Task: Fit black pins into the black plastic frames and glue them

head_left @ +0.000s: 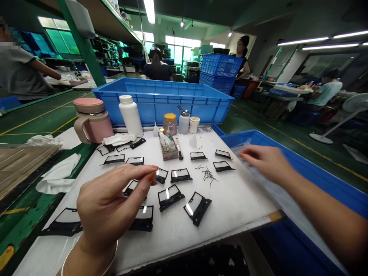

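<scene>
My left hand (112,203) hovers over the left side of a white work board (230,203), thumb and forefinger pinched together. Whatever lies between those fingertips is too small or hidden to make out. Several black-framed clear panels (180,174) are spread across the board, some partly covered by my left hand. My right hand (264,164) is above the board's right edge, beside clear plastic film (267,191). Its fingers are closed and blurred, and their contents cannot be made out. A small pile of thin black strips (208,174) lies between the hands.
A small box of bottles (169,153) and a marker (179,150) stand mid-board. Behind are a pink mug (94,124), a white bottle (130,115) and a large blue crate (161,105). Another blue crate (316,168) is at right. White cloths (59,176) lie left. Other people sit farther off.
</scene>
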Demonstrator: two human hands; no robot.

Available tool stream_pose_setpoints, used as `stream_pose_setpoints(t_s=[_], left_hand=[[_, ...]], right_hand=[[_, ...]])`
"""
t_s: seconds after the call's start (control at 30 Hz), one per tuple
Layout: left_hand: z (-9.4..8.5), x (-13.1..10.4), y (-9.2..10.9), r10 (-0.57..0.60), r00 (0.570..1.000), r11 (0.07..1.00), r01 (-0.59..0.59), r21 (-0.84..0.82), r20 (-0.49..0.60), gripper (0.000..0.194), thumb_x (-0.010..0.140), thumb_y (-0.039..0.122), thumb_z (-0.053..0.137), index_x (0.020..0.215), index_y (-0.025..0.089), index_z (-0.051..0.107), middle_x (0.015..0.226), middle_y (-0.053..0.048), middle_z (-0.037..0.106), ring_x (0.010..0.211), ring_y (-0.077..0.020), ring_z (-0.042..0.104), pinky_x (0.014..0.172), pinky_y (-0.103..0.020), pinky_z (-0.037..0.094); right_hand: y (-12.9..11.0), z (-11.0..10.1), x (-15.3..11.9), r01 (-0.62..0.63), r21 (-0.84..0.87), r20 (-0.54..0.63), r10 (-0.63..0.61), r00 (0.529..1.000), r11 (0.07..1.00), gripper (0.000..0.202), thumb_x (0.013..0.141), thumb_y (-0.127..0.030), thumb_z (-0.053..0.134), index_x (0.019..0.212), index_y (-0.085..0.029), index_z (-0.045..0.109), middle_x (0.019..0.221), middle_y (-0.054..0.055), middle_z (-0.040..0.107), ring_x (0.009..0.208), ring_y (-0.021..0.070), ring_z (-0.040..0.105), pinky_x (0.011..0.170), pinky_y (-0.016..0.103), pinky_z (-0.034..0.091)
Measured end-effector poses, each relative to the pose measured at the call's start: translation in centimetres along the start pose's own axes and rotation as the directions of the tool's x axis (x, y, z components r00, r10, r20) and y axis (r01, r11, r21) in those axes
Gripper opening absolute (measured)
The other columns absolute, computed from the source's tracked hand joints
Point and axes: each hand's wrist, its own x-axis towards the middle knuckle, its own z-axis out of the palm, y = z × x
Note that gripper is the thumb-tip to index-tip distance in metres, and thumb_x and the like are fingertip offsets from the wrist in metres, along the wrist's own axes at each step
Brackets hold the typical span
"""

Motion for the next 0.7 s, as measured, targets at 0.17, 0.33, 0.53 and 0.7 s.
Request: stream_pose_setpoints(t_s=[0.17, 0.33, 0.53, 0.7], left_hand=[[0.5, 0.0, -0.9, -0.078, 0.997, 0.996, 0.079, -0.050, 0.024, 0.023, 0.081, 0.014, 0.069, 0.097, 0.030, 0.073, 0.082, 0.005, 0.072, 0.067, -0.0105, 0.067, 0.063, -0.023, 0.053], [0.6, 0.1, -1.4, -0.108, 0.994, 0.989, 0.111, -0.093, 0.028, 0.021, 0.081, 0.015, 0.069, 0.096, 0.029, 0.072, 0.081, 0.004, 0.072, 0.068, -0.0108, 0.067, 0.066, -0.024, 0.055], [0.6, -0.1, -1.0, -0.117, 0.993, 0.989, 0.118, -0.088, 0.018, 0.019, 0.081, 0.018, 0.070, 0.096, 0.028, 0.073, 0.081, 0.003, 0.073, 0.067, -0.0119, 0.068, 0.064, -0.024, 0.054], [0.7, -0.2, -1.2, -0.126, 0.992, 0.988, 0.127, -0.086, 0.019, 0.017, 0.081, 0.021, 0.070, 0.096, 0.026, 0.074, 0.077, 0.001, 0.072, 0.068, -0.0147, 0.068, 0.066, -0.026, 0.055]], right_hand=[[-12.3, 7.9, 6.8, 0.063, 0.031, 0.208, -0.068, 0.976, 0.998, 0.022, 0.086, -0.037, 0.063, 0.099, -0.020, 0.067, 0.093, 0.005, 0.070, 0.082, 0.0173, 0.065, 0.071, 0.028, 0.049], [-14.5, 12.3, 10.7, -0.063, -0.026, 0.322, 0.068, 0.944, 0.998, 0.027, 0.092, -0.035, 0.058, 0.109, -0.014, 0.061, 0.107, 0.008, 0.064, 0.090, 0.0180, 0.063, 0.079, 0.037, 0.054], [-14.5, 12.1, 11.5, -0.191, 0.021, 0.391, 0.168, 0.905, 0.981, 0.028, 0.091, -0.033, 0.060, 0.112, -0.014, 0.060, 0.112, 0.009, 0.062, 0.095, 0.0197, 0.063, 0.081, 0.039, 0.054], [-13.2, 10.0, 10.5, -0.267, 0.215, 0.453, 0.147, 0.880, 0.939, 0.023, 0.092, -0.033, 0.059, 0.104, -0.013, 0.062, 0.097, 0.005, 0.064, 0.079, 0.0146, 0.063, 0.068, 0.031, 0.055]])
